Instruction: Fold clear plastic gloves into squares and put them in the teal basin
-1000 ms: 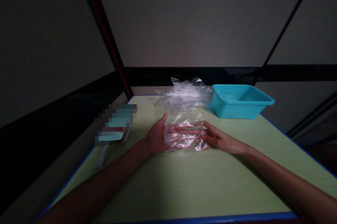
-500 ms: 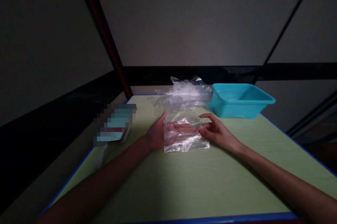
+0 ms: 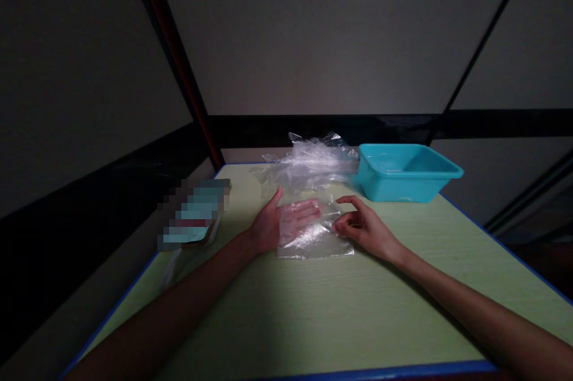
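Observation:
A clear plastic bag (image 3: 316, 245) lies spread on the table in front of me, its film shiny and wrinkled. My left hand (image 3: 271, 227) is open at the bag's left side, palm up and thumb raised. Its outstretched fingers show through the film; whether they are inside the bag or under it I cannot tell. At the right edge, my right hand (image 3: 367, 229) pinches the bag between thumb and fingers, with the index finger lifted and curved above.
A heap of crumpled clear bags (image 3: 311, 163) lies behind my hands. To its right stands a turquoise plastic basin (image 3: 403, 187). A pixelated object (image 3: 197, 214) rests at the left edge of the pale green table (image 3: 295, 315), which has blue edging. Walls rise close behind and at left.
My left fingers have drawn back a little to the left and now tilt slightly upward behind the film. The right hand keeps its pinch on the bag's edge.

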Tool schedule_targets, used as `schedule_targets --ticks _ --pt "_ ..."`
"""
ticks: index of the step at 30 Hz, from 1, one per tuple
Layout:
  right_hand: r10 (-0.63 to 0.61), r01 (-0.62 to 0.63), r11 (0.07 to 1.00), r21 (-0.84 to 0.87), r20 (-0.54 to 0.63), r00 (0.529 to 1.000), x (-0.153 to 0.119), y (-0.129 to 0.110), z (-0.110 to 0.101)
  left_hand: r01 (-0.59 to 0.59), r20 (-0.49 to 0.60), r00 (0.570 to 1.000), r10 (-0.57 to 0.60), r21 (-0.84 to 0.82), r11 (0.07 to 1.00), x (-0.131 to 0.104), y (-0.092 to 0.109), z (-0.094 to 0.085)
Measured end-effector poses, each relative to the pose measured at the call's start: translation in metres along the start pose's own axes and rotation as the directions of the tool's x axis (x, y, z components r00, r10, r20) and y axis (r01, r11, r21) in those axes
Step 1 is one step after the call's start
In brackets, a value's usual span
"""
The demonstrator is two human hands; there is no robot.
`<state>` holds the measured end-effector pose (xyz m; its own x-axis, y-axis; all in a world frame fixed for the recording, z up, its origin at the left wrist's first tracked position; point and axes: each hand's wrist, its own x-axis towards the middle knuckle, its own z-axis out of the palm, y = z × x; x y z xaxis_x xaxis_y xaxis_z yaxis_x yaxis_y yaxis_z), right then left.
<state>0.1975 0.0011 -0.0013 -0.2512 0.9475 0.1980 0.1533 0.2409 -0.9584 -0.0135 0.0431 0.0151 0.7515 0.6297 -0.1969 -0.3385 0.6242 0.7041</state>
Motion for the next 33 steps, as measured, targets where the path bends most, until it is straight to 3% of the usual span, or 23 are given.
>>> schedule_targets --ticks 5,8,12,15,17,24,33 --pt "0.007 -0.007 0.999 -0.032 -0.002 1.000 0.000 0.003 0.001 -0.233 -0.117 0.962 0.246 0.114 0.966 0.003 0.008 -0.001" --pt "0.004 -0.003 0.998 -0.055 0.018 1.000 0.000 0.005 0.001 -0.352 -0.238 0.852 0.467 0.399 0.846 0.004 0.015 -0.003" --pt "-0.015 0.017 0.996 -0.085 0.018 1.000 0.000 0.005 0.000 -0.305 -0.331 0.660 0.675 0.703 0.643 -0.001 0.020 -0.011" --pt "-0.033 0.037 0.991 -0.130 0.027 0.999 0.002 0.004 -0.001 -0.201 -0.343 0.562 0.753 0.826 0.526 -0.007 0.019 -0.021" --pt "-0.043 0.046 0.983 -0.179 0.022 0.999 0.005 0.003 -0.001 -0.089 -0.337 0.526 0.780 0.891 0.445 -0.010 0.017 -0.027" --pt "-0.104 0.083 0.950 -0.302 -0.054 0.993 0.026 0.009 -0.003 0.190 -0.275 0.520 0.809 0.960 0.205 -0.003 0.007 -0.035" --pt "-0.128 0.079 0.915 -0.396 -0.098 0.987 0.030 0.012 0.005 0.318 -0.270 0.519 0.811 0.942 0.110 0.006 0.001 -0.034"
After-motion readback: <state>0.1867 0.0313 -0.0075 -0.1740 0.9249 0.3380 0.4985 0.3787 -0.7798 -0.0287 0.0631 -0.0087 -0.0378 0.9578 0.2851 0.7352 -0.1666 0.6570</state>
